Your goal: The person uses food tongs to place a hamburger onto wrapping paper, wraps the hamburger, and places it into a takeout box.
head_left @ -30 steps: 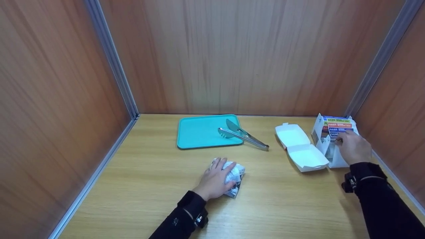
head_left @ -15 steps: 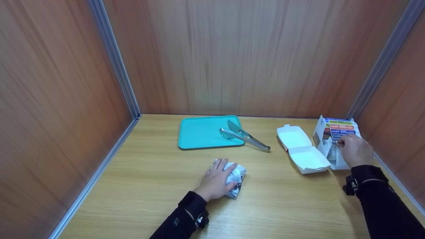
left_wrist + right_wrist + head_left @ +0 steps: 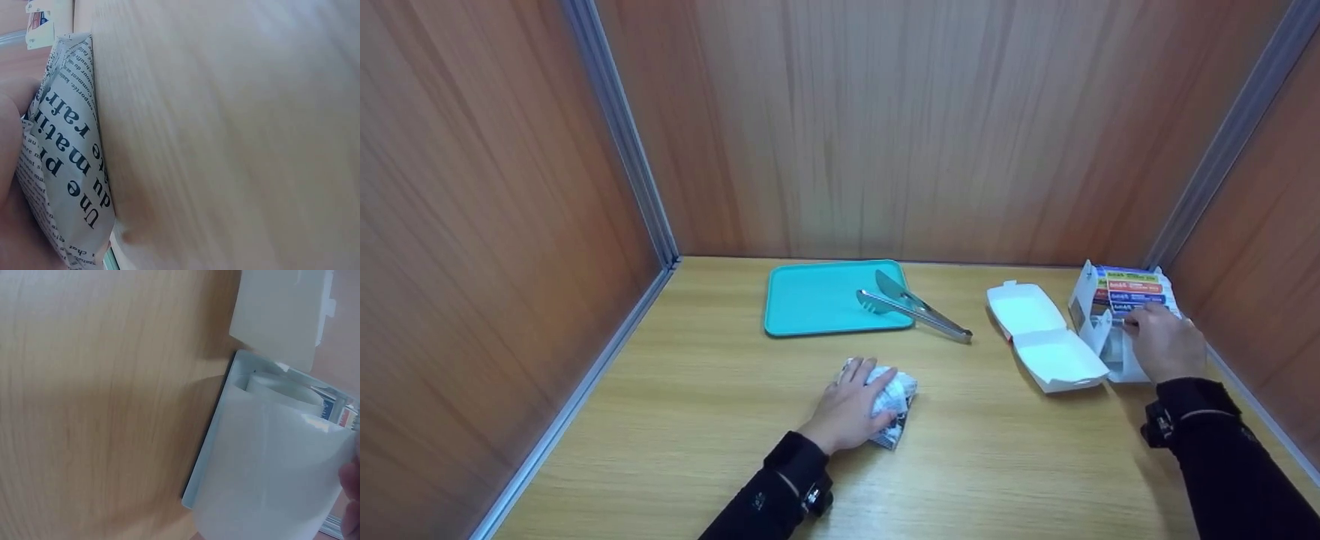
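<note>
Left grip (image 3: 847,409) spread over paper packet (image 3: 895,397) — its lettering (image 3: 70,149) legible only in left-wrist view — right grip (image 3: 1168,346) pinching sheet (image 3: 275,467).

A flat turquoise tray (image 3: 814,298) lies near the back panel (image 3: 885,135) of wood grain. Metal tongs (image 3: 937,324), spread apart, overlap its right side, joined end beyond the edge. Farther right, a white hinged carton (image 3: 1054,354) lies open on the wooden table (image 3: 682,420).

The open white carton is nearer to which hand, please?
Right. The right hand is right of the carton; the left hand is farther off, to its left.
</note>
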{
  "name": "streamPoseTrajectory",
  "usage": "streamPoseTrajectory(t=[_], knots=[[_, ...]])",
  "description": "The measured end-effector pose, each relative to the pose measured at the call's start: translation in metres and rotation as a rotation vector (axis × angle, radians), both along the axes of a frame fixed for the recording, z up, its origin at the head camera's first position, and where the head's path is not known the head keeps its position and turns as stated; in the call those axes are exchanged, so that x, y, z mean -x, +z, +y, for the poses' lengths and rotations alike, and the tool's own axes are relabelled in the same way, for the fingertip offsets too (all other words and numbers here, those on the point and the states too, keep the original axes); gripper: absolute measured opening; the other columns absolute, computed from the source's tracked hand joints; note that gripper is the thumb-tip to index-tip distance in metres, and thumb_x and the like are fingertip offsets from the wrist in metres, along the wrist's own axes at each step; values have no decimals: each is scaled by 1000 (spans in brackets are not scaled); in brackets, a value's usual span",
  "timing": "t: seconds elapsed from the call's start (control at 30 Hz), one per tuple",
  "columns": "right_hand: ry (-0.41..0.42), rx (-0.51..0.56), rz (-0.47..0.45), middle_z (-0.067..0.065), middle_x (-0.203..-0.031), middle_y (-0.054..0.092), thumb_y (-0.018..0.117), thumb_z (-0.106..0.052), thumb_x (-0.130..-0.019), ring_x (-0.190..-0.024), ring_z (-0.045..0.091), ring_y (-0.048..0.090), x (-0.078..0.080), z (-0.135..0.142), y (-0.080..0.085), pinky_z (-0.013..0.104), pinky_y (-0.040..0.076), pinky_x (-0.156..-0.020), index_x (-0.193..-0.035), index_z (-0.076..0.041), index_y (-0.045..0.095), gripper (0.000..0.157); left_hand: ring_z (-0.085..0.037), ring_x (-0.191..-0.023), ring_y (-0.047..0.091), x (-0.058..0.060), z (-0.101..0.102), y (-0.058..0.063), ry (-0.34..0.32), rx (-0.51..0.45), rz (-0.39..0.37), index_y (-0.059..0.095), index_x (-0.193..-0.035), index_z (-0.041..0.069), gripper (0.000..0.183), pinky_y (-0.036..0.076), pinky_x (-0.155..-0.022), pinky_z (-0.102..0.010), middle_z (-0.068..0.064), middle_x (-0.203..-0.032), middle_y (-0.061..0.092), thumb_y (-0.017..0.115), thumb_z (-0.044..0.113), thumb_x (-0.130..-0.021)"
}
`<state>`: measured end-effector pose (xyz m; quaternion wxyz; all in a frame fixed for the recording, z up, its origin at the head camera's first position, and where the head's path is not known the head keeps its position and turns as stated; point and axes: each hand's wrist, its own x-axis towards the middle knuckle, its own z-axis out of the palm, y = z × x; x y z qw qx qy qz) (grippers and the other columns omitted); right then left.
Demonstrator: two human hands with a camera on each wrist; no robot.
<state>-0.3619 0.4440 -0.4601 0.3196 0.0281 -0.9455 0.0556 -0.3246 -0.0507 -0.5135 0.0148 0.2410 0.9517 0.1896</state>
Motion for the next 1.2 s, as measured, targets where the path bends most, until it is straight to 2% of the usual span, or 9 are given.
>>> streamPoseTrajectory(t=[0.1, 0.2, 0.3, 0.43, 0.6, 0.9, 1.2], knots=[[6, 9, 24, 32, -98, 64, 89, -11, -86, -69, 45, 64, -4, 4, -4, 57, 55, -55, -104, 13, 72, 35, -43, -161, 19, 0, 0, 0, -2, -5, -2, 40, -166, 29, 67, 26, -125, -67, -16, -174, 27, 60, 49, -106], [-24, 27, 23, 28, -92, 59, 93, -26, -82, -63, 37, 56, -7, 4, -6, 45, 44, -47, -101, 10, 64, 51, -43, -161, 19, 1, -1, 0, 0, -4, 2, 40, -166, 28, 67, 26, -124, -68, -16, -174, 27, 60, 48, -106], [-48, 32, 19, 19, -73, 54, 89, -28, -83, -53, 30, 48, -8, 2, -8, 37, 31, -44, -88, 5, 57, 46, -44, -161, 18, 1, -1, 0, 2, 0, -2, 39, -167, 28, 67, 24, -125, -67, -16, -175, 26, 60, 48, -106], [-25, 0, 24, 6, -53, 42, 79, -12, -86, -43, 23, 38, -9, -1, -12, 35, 23, -43, -67, -1, 53, 34, -44, -161, 18, 1, -1, 1, 1, -6, -7, 39, -167, 27, 68, 23, -126, -66, -16, -175, 25, 60, 49, -106], [-9, -15, -3, 3, -49, 37, 72, -4, -87, -42, 21, 36, -12, -4, -19, 34, 22, -45, -59, -1, 51, 35, -44, -161, 18, 1, 0, 1, -4, -6, -2, 39, -167, 26, 68, 22, -126, -66, -17, -175, 25, 60, 49, -106], [-13, -1, -44, 5, -50, 44, 71, -5, -87, -42, 21, 39, -14, -8, -25, 34, 25, -44, -65, 6, 60, 27, -45, -161, 17, 2, -1, 0, -3, -18, -5, 39, -167, 26, 68, 21, -127, -65, -17, -175, 25, 59, 49, -106], [-27, 76, -92, 4, -51, 41, 66, -2, -90, -43, 21, 40, -17, -13, -34, 34, 26, -45, -59, -3, 52, 34, -45, -160, 21, 1, -1, 0, -9, -29, 13, 41, -166, 26, 67, 27, -123, -69, -18, -173, 29, 60, 47, -106]])
